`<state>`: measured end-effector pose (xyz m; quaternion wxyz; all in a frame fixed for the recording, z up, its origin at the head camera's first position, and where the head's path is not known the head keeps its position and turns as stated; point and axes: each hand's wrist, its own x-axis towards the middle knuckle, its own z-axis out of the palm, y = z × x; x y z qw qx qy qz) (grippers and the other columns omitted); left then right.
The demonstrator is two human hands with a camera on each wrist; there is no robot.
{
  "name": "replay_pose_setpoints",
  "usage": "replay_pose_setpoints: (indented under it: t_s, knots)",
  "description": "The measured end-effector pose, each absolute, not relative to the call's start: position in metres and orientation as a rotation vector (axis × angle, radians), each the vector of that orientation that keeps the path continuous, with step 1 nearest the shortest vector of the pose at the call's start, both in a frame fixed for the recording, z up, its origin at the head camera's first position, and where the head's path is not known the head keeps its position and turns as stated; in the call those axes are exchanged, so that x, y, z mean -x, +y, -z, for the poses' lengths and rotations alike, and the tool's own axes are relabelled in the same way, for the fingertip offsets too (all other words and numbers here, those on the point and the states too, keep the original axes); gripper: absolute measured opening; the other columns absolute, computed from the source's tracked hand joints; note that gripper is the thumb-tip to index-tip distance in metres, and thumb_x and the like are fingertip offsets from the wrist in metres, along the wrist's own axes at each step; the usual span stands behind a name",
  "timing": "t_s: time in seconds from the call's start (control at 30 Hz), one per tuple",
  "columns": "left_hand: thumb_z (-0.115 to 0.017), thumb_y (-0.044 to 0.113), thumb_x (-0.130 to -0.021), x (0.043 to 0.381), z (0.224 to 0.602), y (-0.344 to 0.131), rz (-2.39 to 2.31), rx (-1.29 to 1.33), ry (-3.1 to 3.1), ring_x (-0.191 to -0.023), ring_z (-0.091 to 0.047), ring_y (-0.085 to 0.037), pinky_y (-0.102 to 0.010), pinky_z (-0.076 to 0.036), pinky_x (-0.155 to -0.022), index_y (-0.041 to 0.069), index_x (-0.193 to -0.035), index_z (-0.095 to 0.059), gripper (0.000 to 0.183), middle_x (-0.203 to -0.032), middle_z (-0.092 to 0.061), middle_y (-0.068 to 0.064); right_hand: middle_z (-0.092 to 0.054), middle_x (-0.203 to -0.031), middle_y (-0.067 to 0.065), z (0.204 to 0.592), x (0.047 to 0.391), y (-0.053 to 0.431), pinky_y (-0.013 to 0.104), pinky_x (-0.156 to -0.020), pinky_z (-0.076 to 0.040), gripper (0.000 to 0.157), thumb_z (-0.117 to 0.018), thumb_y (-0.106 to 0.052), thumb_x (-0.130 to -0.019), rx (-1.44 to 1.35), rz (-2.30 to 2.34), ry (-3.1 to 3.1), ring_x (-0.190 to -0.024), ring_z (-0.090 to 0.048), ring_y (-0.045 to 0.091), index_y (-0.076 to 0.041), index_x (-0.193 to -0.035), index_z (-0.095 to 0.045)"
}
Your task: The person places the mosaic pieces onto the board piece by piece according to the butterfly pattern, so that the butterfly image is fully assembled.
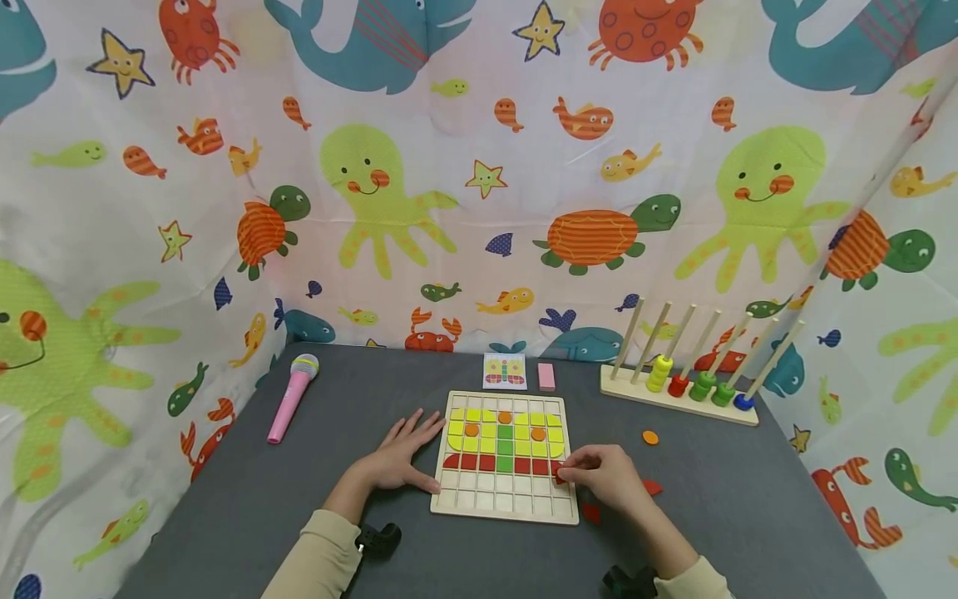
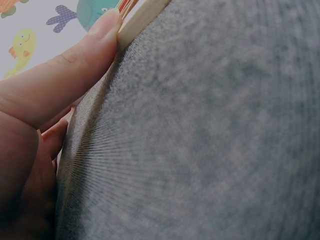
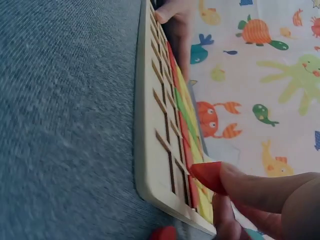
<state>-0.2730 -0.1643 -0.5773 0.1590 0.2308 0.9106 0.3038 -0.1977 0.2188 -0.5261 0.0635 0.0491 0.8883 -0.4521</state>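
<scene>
A wooden grid board [image 1: 505, 517] lies on the dark table, its upper rows filled with yellow, orange, green and red tiles. Two lower rows of squares are bare. My right hand [image 1: 602, 476] pinches a small red tile [image 3: 206, 175] with a rounded side between thumb and fingers. It holds this tile over the right end of the red row. At the board's left edge rests my left hand [image 1: 402, 453], fingers spread and thumb against the lower left rim. In the left wrist view the thumb [image 2: 75, 70] touches the wooden edge.
Loose red tiles [image 1: 591, 513] and an orange disc [image 1: 649, 437] lie right of the board. Behind it are a pattern card [image 1: 505, 378] and a pink block [image 1: 546, 377]. A peg stand with coloured rings [image 1: 621, 383] stands back right; a toy microphone [image 1: 288, 408] lies left.
</scene>
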Motion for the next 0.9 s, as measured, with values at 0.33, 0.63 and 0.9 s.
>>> replay_pose_setpoints:
  t_s: [0.33,0.63,0.9]
  knots:
    - [-0.082,0.066,-0.069,0.268,0.569,-0.163,-0.913,-0.690,2.585,-0.157,0.006,-0.035,-0.069,0.002,-0.118,0.024,-0.163,-0.021,0.120,-0.171,-0.012,-0.004,-0.062,-0.069,0.001,0.534,0.197,0.212,0.029,-0.056,-0.040,0.017,-0.086,-0.025,-0.080,-0.181,1.179,2.716,-0.065,-0.052,0.017,-0.014,-0.075,-0.075]
    - [-0.082,0.069,-0.066,0.271,0.575,-0.163,-0.886,-0.668,2.606,-0.157,0.007,-0.030,-0.066,0.000,-0.120,0.027,-0.163,-0.020,0.122,-0.171,-0.011,0.002,-0.053,-0.067,0.004,0.532,0.203,0.216,0.028,-0.053,-0.036,0.039,-0.090,-0.037,-0.075,-0.251,1.107,2.761,-0.061,-0.049,0.018,-0.011,-0.078,-0.061]
    - [-0.084,0.061,-0.070,0.270,0.569,-0.163,-0.878,-0.682,2.598,-0.157,0.005,-0.033,-0.066,0.000,-0.120,0.025,-0.163,-0.021,0.118,-0.171,-0.012,-0.001,-0.058,-0.073,0.004,0.525,0.216,0.259,0.030,-0.055,-0.041,0.025,-0.074,-0.032,-0.093,-0.224,1.172,2.840,-0.063,-0.052,0.019,-0.007,-0.093,-0.068]
